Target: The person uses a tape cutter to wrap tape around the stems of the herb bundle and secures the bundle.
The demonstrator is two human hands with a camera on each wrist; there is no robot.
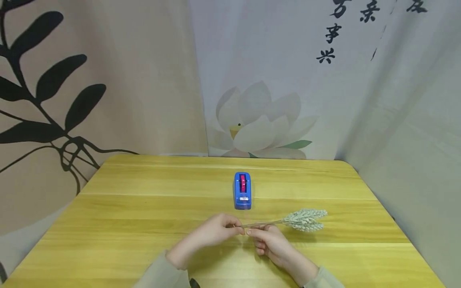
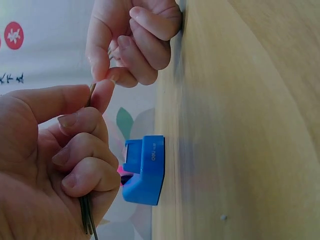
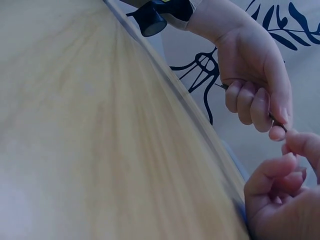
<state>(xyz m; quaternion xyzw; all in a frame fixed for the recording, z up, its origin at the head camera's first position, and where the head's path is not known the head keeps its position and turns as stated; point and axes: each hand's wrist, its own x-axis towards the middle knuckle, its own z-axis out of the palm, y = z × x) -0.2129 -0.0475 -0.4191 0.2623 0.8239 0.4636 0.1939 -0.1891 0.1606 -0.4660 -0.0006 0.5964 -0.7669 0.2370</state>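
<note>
A small bunch of pale green dried-flower sprigs (image 1: 305,220) lies level above the table, heads to the right. My left hand (image 1: 220,230) grips its thin stems (image 2: 86,215); the ends stick out below the curled fingers in the left wrist view. Close against it, my right hand (image 1: 271,243) pinches the stems with thumb and forefinger, the fingertips of both hands nearly touching. Its other fingers are curled. Whether a strip of clear tape lies between the fingertips is too faint to tell. Just beyond the hands stands a blue tape dispenser (image 1: 243,200) with a pink-red core.
The wooden table (image 1: 144,200) spreads out around the hands. Behind it hangs a curtain (image 1: 151,80) printed with dark leaves, a lotus and characters. In the right wrist view, a black wrist device (image 3: 152,20) sits by the left sleeve.
</note>
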